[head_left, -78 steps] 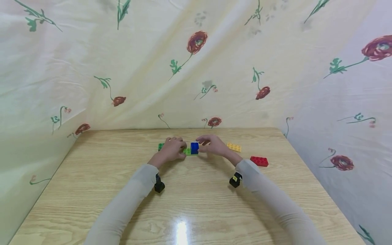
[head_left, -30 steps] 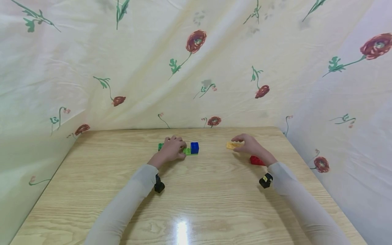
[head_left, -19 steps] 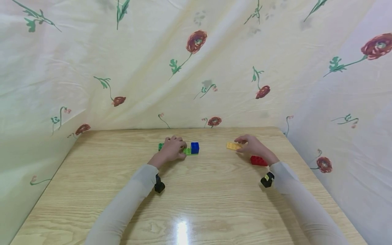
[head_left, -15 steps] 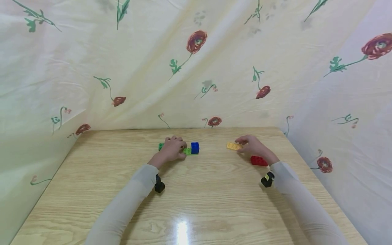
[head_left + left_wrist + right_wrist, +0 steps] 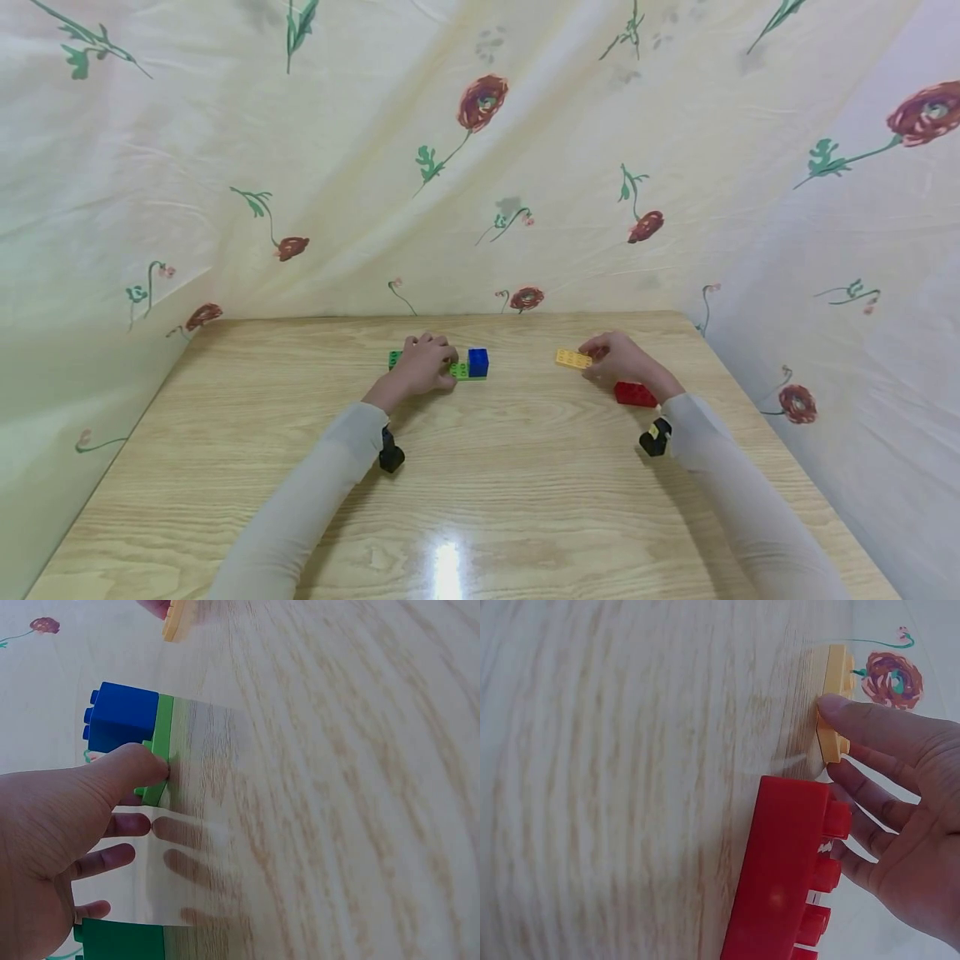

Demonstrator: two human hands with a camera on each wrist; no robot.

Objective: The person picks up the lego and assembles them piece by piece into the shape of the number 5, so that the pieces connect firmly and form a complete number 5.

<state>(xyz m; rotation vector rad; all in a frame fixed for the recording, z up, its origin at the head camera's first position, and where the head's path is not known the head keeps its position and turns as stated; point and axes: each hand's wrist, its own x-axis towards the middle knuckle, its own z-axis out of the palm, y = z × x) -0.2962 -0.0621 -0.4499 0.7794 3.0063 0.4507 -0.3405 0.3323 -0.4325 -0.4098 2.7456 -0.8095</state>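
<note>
My left hand (image 5: 426,364) pinches a light green plate (image 5: 162,742) between thumb and fingers; a blue brick (image 5: 477,362) stands on the plate's right end. In the left wrist view the thumb lies on the plate's near edge, beside the blue brick (image 5: 124,716). A yellow plate (image 5: 573,359) lies flat to the right, with my right hand (image 5: 621,360) at its right end. The right wrist view shows the thumb on the near side of the yellow plate (image 5: 834,712) and the fingers behind it, their tips partly hidden.
A red brick (image 5: 635,394) lies just in front of my right wrist, close to that hand in the right wrist view. A dark green brick (image 5: 124,941) stands beside the left hand. Flowered cloth (image 5: 360,167) borders the wooden table (image 5: 487,492).
My right hand has left the blue brick and moved right to the yellow plate, then its fingers drew in at the plate's right end. My left hand has stayed in place.
</note>
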